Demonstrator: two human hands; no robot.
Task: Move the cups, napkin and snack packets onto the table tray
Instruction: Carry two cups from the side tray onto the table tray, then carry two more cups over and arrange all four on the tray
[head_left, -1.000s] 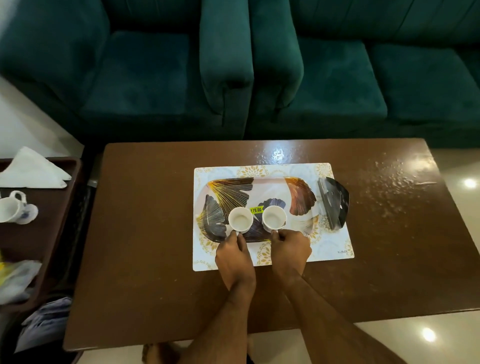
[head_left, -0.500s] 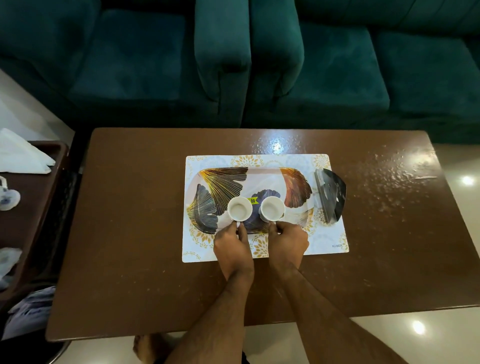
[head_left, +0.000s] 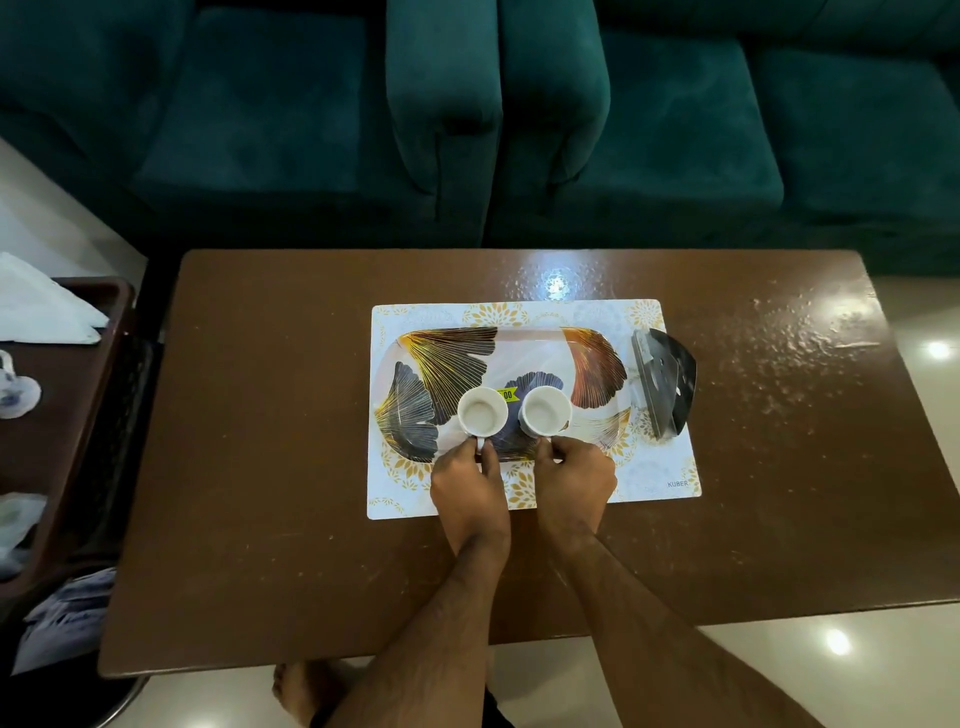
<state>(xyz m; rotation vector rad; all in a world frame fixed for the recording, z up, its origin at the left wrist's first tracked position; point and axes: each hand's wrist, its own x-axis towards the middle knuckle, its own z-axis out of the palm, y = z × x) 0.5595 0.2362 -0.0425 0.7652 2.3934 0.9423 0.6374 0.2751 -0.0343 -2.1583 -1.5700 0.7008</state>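
Two white cups stand upright side by side on the leaf-patterned tray (head_left: 540, 353) in the middle of the brown table. My left hand (head_left: 470, 486) pinches the handle of the left cup (head_left: 482, 411). My right hand (head_left: 574, 480) grips the handle of the right cup (head_left: 545, 410). On a dark side tray (head_left: 78, 415) at the far left lie a folded white napkin (head_left: 41, 306), another white cup (head_left: 13, 389) cut off by the frame edge, and clear snack packets (head_left: 15, 525).
The patterned tray rests on a white and gold placemat (head_left: 649, 478). A black shiny holder (head_left: 667, 384) stands at the tray's right end. Teal sofas (head_left: 649, 130) line the table's far side. My bare foot (head_left: 296, 693) shows below the table's near edge.
The view has shifted so the table sits further left and closer. Both hands stay on the cup handles, with the cups in the same places on the tray.
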